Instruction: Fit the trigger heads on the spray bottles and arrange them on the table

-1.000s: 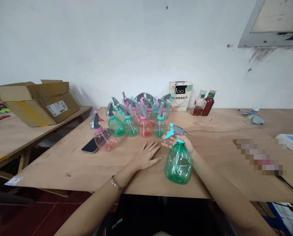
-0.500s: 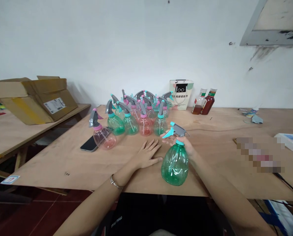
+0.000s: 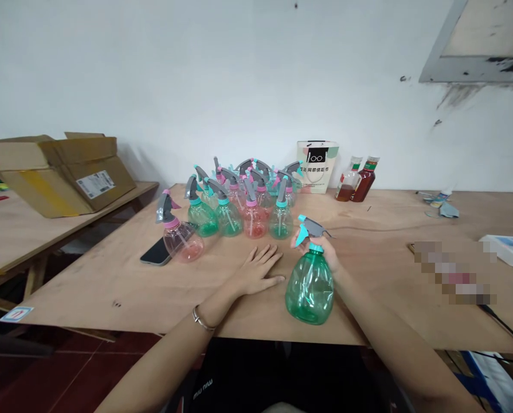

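A rounded, glossy green spray bottle of see-through plastic is clasped at its neck by the right hand, fingers curled behind the turquoise trigger, near the front edge of the bench. On that smooth brown wood, just beside it, the left hand is laid flat, fingers slightly spread. Farther out, a pink spray bottle is seen by a phone, and brownish liquid is held in a clear bottle beside a paper bag.
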Demonstrator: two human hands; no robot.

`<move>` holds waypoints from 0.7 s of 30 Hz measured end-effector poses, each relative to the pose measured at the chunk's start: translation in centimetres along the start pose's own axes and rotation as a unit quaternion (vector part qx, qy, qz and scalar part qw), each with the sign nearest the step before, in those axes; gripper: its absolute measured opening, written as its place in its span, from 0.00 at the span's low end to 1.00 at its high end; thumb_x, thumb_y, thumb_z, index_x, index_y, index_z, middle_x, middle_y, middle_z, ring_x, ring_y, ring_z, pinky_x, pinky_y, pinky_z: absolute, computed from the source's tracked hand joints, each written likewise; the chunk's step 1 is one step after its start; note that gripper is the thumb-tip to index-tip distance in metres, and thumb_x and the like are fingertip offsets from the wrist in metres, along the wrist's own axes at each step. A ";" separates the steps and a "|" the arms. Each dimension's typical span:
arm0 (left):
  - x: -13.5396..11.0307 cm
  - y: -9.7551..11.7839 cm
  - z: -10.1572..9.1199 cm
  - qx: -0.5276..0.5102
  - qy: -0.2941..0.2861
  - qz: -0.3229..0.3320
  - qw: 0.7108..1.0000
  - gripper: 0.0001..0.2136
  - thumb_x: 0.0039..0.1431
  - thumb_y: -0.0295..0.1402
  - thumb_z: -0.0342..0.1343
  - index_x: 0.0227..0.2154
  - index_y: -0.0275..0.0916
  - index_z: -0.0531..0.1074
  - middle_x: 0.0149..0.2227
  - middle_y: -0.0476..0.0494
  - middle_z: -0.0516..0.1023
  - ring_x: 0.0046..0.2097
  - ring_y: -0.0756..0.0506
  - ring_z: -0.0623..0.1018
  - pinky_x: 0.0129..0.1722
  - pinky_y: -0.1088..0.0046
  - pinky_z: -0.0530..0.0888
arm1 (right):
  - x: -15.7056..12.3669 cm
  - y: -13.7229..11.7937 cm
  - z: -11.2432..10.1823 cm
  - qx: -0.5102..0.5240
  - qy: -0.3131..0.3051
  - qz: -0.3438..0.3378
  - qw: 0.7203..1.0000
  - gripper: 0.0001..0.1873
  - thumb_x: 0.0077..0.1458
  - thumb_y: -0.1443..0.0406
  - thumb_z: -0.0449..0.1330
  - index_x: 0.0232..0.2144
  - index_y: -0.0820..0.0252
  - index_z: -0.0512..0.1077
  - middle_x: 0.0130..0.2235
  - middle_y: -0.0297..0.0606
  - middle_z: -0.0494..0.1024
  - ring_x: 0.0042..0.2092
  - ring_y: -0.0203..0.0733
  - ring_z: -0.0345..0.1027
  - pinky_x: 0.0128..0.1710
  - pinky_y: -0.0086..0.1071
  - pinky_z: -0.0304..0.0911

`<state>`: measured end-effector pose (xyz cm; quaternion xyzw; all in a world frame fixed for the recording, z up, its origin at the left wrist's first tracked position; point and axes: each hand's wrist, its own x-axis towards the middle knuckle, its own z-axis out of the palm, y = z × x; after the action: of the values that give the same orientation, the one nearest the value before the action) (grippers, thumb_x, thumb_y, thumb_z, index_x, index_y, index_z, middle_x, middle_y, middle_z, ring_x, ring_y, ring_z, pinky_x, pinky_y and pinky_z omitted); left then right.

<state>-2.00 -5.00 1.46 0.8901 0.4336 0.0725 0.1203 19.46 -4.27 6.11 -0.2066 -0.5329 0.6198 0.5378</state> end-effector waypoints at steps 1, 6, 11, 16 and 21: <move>0.0 0.1 -0.1 -0.001 -0.002 -0.001 1.000 0.37 0.62 0.60 0.38 0.68 0.45 0.47 0.70 0.40 0.42 0.70 0.37 0.42 0.67 0.48 0.41 | -0.1 0.0 0.0 -0.008 -0.003 -0.016 1.000 0.11 0.44 0.59 0.57 0.30 0.57 0.72 0.27 0.35 0.76 0.33 0.42 0.69 0.39 0.35 0.64; 0.0 0.3 -0.3 0.000 -0.010 -0.008 1.000 0.37 0.62 0.60 0.38 0.68 0.45 0.46 0.70 0.41 0.41 0.71 0.38 0.41 0.67 0.48 0.40 | -0.2 0.3 -0.1 -0.020 -0.018 0.017 1.000 0.13 0.44 0.58 0.57 0.32 0.56 0.73 0.31 0.37 0.78 0.37 0.45 0.71 0.43 0.38 0.64; 0.0 0.4 -0.4 -0.004 -0.011 -0.011 1.000 0.37 0.62 0.60 0.40 0.68 0.45 0.45 0.70 0.42 0.40 0.71 0.37 0.41 0.67 0.47 0.40 | -0.2 0.7 0.0 -0.017 -0.046 0.046 0.998 0.15 0.43 0.57 0.58 0.34 0.57 0.74 0.37 0.40 0.79 0.46 0.48 0.72 0.47 0.39 0.63; -0.1 0.6 -0.7 -0.005 -0.017 -0.014 1.000 0.37 0.62 0.59 0.40 0.68 0.44 0.46 0.70 0.41 0.41 0.71 0.38 0.41 0.67 0.49 0.40 | -0.3 0.8 -0.4 -0.029 -0.018 0.014 0.999 0.13 0.44 0.60 0.57 0.33 0.57 0.75 0.37 0.39 0.79 0.43 0.46 0.72 0.47 0.37 0.63; -0.1 0.6 -0.7 0.002 -0.025 -0.020 0.999 0.38 0.62 0.59 0.40 0.68 0.41 0.47 0.70 0.41 0.40 0.71 0.38 0.41 0.67 0.50 0.39 | -0.4 0.3 -0.7 -0.073 0.027 -0.058 0.995 0.09 0.43 0.61 0.58 0.28 0.56 0.74 0.31 0.36 0.77 0.37 0.42 0.69 0.44 0.35 0.62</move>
<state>-1.74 -5.35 2.32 0.8829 0.4485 0.0466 0.1307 19.99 -4.27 5.46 -0.2309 -0.5732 0.5410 0.5705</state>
